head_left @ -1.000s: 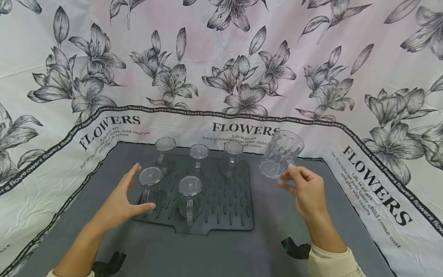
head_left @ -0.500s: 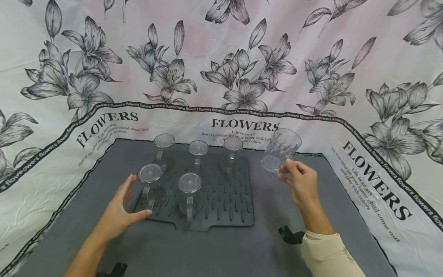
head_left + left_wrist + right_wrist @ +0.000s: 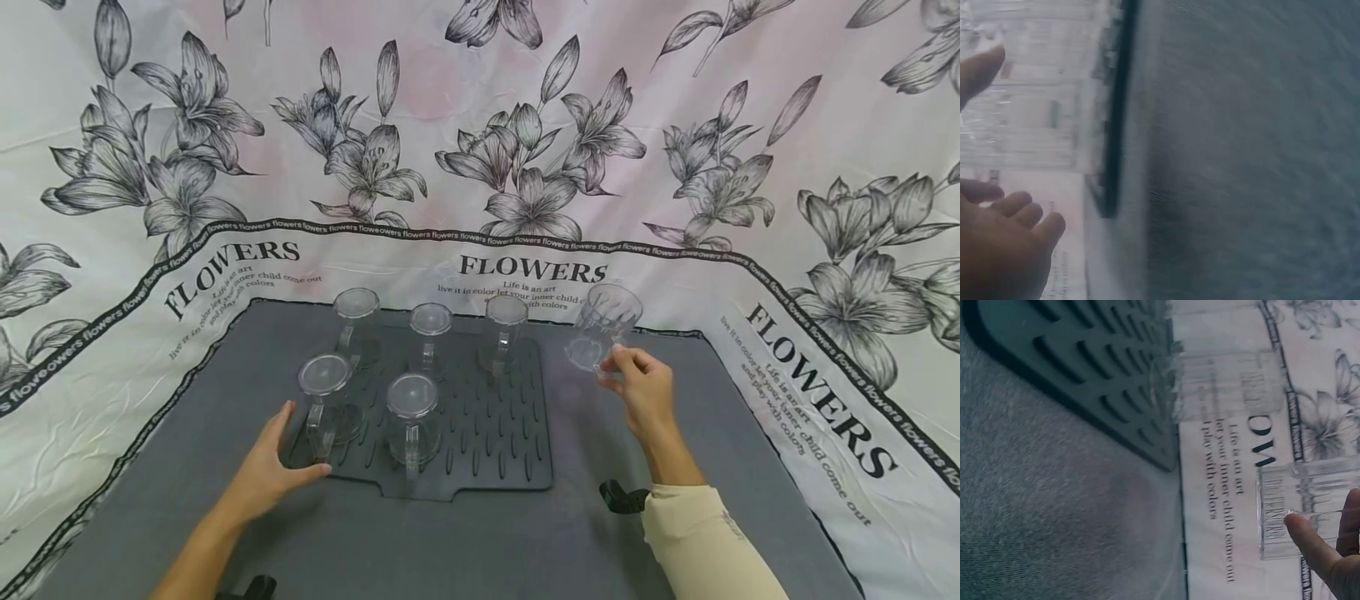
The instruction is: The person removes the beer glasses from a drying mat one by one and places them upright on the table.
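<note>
My right hand (image 3: 645, 392) pinches the handle of a clear glass mug (image 3: 606, 321), held tilted at the right of the mat. In the right wrist view this mug (image 3: 1279, 494) stands out against the printed cloth, with thumb and finger at its side. My left hand (image 3: 266, 471) holds nothing, its thumb and fingers spread beside the front left mug (image 3: 326, 377). The left wrist view is blurred; the left hand (image 3: 1013, 240) shows there with relaxed fingers. A second front mug (image 3: 412, 398) stands upside down, its handle toward me.
A dark ridged drying mat (image 3: 495, 467) lies on the grey table (image 3: 480, 550). Along its back stand three more upside-down mugs: a left one (image 3: 357, 304), a middle one (image 3: 431, 321) and a right one (image 3: 507, 312). A flower-print cloth (image 3: 525, 192) hangs behind.
My left hand has drawn back toward me, lower beside the front left mug. My right hand has shifted a little left with its mug. The head view has tipped slightly downward.
</note>
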`<action>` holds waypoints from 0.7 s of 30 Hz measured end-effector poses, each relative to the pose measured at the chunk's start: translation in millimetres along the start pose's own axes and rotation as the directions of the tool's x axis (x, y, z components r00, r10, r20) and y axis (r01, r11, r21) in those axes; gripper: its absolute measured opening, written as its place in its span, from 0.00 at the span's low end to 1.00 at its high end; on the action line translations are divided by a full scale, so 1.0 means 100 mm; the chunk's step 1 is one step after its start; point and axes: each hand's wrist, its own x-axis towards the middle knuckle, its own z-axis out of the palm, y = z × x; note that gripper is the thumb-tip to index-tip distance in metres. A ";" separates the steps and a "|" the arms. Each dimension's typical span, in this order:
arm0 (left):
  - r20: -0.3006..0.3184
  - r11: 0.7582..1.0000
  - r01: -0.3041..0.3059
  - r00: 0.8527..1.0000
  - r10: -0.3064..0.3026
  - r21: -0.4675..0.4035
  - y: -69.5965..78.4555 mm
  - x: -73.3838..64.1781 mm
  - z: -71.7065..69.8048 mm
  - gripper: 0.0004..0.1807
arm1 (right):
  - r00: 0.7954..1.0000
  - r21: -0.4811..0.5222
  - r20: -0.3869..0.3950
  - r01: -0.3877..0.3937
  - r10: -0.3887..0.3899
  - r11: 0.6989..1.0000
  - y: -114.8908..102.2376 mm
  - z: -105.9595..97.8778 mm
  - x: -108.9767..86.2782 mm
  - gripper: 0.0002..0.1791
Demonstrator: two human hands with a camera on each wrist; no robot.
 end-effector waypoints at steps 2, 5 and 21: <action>-0.002 0.999 0.032 0.999 -0.032 0.044 -0.06 0.03 0.02 0.64 | 1.000 0.010 -0.004 -0.017 0.017 1.000 0.05 -0.01 0.04 0.18; -0.008 0.995 0.051 0.999 -0.051 0.084 -0.15 0.06 0.06 0.64 | 0.999 0.031 -0.013 -0.050 0.050 0.998 0.12 -0.01 0.09 0.17; -0.003 0.980 0.093 0.996 -0.094 0.178 -0.31 0.14 0.20 0.63 | 0.991 0.001 -0.035 -0.126 0.126 0.992 0.40 -0.04 0.19 0.18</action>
